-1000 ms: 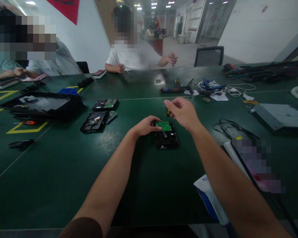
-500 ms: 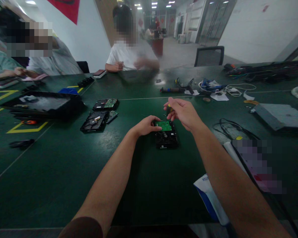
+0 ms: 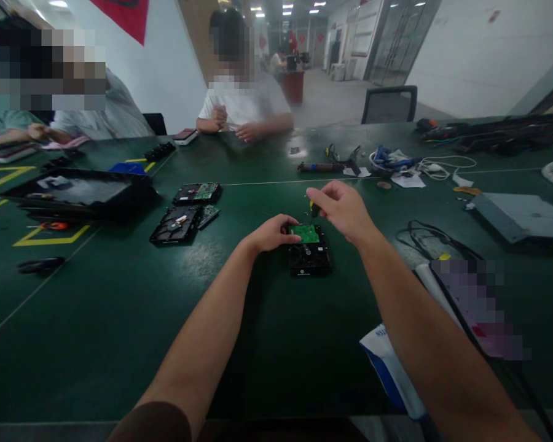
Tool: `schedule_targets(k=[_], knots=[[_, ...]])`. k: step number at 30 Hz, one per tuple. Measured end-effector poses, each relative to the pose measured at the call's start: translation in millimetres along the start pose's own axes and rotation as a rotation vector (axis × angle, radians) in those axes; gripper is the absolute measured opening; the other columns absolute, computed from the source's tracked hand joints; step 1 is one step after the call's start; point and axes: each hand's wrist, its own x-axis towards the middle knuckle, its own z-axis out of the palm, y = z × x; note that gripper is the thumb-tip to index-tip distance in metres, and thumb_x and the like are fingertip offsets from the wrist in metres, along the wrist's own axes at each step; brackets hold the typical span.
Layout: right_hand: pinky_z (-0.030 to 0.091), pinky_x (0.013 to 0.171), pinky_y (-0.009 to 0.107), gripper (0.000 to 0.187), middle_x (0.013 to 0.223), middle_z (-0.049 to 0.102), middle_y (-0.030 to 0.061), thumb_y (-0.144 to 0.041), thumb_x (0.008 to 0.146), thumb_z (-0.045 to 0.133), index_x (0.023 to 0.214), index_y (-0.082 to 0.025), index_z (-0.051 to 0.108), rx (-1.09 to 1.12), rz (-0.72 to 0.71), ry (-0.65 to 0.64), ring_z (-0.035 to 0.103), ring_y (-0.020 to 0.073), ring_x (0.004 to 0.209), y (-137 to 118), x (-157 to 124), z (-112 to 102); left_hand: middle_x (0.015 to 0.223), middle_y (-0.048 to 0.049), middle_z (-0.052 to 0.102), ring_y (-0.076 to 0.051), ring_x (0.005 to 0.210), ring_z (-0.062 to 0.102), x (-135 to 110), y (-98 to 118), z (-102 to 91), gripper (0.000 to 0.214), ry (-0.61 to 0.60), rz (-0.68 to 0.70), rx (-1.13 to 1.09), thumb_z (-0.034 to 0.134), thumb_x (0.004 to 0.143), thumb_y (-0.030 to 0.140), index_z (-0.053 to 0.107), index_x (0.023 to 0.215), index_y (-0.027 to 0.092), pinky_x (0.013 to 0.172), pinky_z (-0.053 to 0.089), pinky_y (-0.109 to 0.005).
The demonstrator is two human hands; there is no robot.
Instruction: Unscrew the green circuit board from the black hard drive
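The right hand (image 3: 345, 207) has curled its loosened fingers again around the screwdriver (image 3: 314, 209), probably a regrip for turning, near the far edge of the hard drive (image 3: 309, 261), which lies on the table (image 3: 267, 344), grasped by the left hand (image 3: 274, 234)

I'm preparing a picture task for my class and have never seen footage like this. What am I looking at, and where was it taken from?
There is no machine here: the two bare hands belong to a person wearing a camera on the head. That one camera, looking forward and down, took every picture. On the green table, the left hand grips a black drive, its thumb over the green board. The right hand holds a small tool, perhaps a screwdriver, above the drive's far end. To the left lie two more drives and a black tray; to the right, a grey box. Another person is across the table.
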Motion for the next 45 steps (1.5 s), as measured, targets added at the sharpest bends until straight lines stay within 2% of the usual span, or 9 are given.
schedule_targets(k=[4,9,12,18,24,31,36,39,45], knots=[[0.040,0.052,0.028,0.035,0.085,0.071,0.0038,-0.056,0.092,0.062,0.084,-0.022,0.063,0.031,-0.012,0.013,0.052,0.0107,0.057,3,3,-1,0.104,-0.0068,0.063,-0.019,0.081,0.058,0,-1,0.3,0.055,0.000,0.005,0.003,0.078,0.080,0.042,0.064,0.127,0.018,0.071,0.046,-0.032],[0.034,0.041,0.026,0.035,0.104,0.075,0.0058,-0.054,0.098,0.053,0.104,-0.023,0.069,0.166,0.014,-0.117,0.053,0.0067,0.048,-2,1,-1,0.099,-0.0053,0.062,-0.019,0.081,0.057,1,-4,1.3,0.057,0.008,0.010,-0.008,0.079,0.079,0.043,0.064,0.128,0.018,0.071,0.046,-0.032],[0.038,0.041,0.024,0.039,0.108,0.074,0.0073,-0.057,0.098,0.054,0.114,-0.024,0.068,0.237,0.014,-0.180,0.059,0.0074,0.052,-7,-1,0,0.098,-0.0053,0.063,-0.019,0.081,0.058,2,-5,1.7,0.058,0.001,-0.008,-0.026,0.079,0.079,0.043,0.063,0.129,0.019,0.070,0.046,-0.031],[0.049,0.050,0.026,0.039,0.102,0.067,0.0064,-0.058,0.097,0.057,0.107,-0.022,0.069,0.337,0.036,-0.223,0.065,0.0101,0.059,-10,-3,2,0.101,-0.0059,0.063,-0.018,0.081,0.057,2,-5,2.2,0.054,0.011,0.026,-0.022,0.079,0.079,0.041,0.065,0.125,0.017,0.072,0.046,-0.032],[0.038,0.046,0.026,0.037,0.082,0.065,0.0020,-0.058,0.088,0.069,0.096,-0.022,0.070,0.190,-0.035,-0.120,0.055,0.0096,0.057,-7,-1,-1,0.100,-0.0056,0.062,-0.019,0.081,0.057,0,-2,0.9,0.056,0.009,0.012,-0.008,0.079,0.080,0.042,0.064,0.128,0.018,0.072,0.046,-0.033],[0.038,0.048,0.026,0.035,0.073,0.063,-0.0005,-0.054,0.083,0.076,0.082,-0.022,0.060,0.139,0.017,-0.003,0.052,0.0090,0.054,-2,1,1,0.103,-0.0062,0.062,-0.019,0.082,0.057,-1,2,-1.3,0.055,-0.004,-0.009,0.013,0.078,0.080,0.043,0.064,0.127,0.019,0.072,0.046,-0.032],[0.035,0.042,0.025,0.033,0.090,0.071,0.0037,-0.057,0.092,0.062,0.092,-0.023,0.065,0.198,0.044,-0.058,0.054,0.0074,0.050,-3,1,1,0.099,-0.0052,0.061,-0.019,0.082,0.057,0,1,-0.4,0.056,-0.012,-0.011,-0.004,0.078,0.080,0.043,0.064,0.128,0.019,0.072,0.046,-0.033],[0.039,0.041,0.025,0.040,0.101,0.072,0.0072,-0.061,0.093,0.058,0.099,-0.022,0.068,0.246,0.052,-0.083,0.059,0.0081,0.052,-5,2,1,0.099,-0.0052,0.061,-0.019,0.082,0.057,1,-1,0.4,0.056,-0.004,-0.006,-0.010,0.079,0.079,0.043,0.064,0.128,0.019,0.072,0.046,-0.033],[0.049,0.051,0.026,0.042,0.093,0.069,0.0053,-0.063,0.091,0.063,0.097,-0.022,0.064,0.379,0.057,-0.168,0.064,0.0111,0.061,-4,1,4,0.097,-0.0048,0.062,-0.018,0.079,0.057,1,-2,0.4,0.056,-0.008,0.015,-0.030,0.079,0.079,0.042,0.064,0.128,0.018,0.070,0.045,-0.033]])
